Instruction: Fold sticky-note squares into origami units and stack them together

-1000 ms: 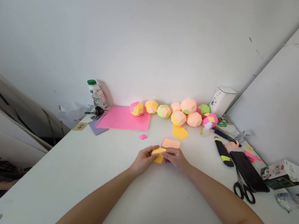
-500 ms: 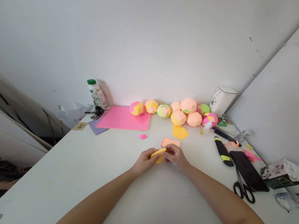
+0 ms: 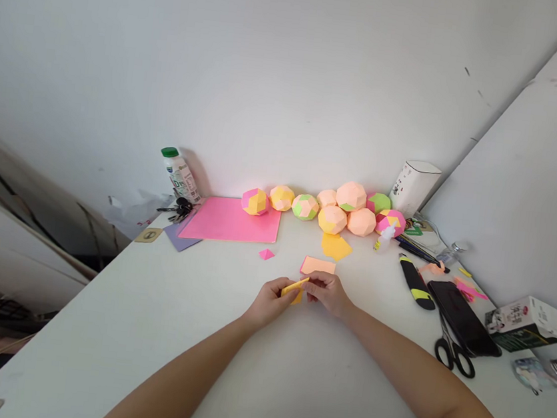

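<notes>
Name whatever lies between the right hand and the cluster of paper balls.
In the head view, a peach paper rectangle lies just beyond the right hand, then a yellow paper piece closer to the paper balls.

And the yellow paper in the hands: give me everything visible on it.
The yellow paper is a small, plain, matte piece, thin like paper or light card. It looks bent or folded: a narrow band slants up to the right, with a flap showing below the left thumb. The left hand grips its left part, the right hand its right end; fingers hide much of it. It sits nearer the viewer than the peach slip. Table contact is unclear.
</notes>
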### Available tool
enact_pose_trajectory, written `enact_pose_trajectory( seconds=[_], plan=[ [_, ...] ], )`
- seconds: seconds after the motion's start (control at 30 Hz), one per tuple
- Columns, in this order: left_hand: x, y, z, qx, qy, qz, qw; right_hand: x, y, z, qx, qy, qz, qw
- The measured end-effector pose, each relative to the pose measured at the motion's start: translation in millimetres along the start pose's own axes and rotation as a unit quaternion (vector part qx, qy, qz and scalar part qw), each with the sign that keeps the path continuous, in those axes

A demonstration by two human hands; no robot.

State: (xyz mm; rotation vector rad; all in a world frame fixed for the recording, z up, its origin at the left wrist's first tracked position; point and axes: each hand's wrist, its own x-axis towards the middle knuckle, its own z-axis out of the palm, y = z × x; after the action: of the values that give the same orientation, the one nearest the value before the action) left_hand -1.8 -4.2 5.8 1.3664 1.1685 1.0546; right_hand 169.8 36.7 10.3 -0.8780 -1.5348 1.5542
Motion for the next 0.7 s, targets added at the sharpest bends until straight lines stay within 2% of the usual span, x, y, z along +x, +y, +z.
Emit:
enact_pose_trajectory(
  seconds=[0.7],
  plan=[
    [-0.4,-1.0,0.8,-0.009,-0.002,-0.001,1.000,-0.1,-10.3,1.0,0.021,0.002,0.000,1.000]
  ],
)
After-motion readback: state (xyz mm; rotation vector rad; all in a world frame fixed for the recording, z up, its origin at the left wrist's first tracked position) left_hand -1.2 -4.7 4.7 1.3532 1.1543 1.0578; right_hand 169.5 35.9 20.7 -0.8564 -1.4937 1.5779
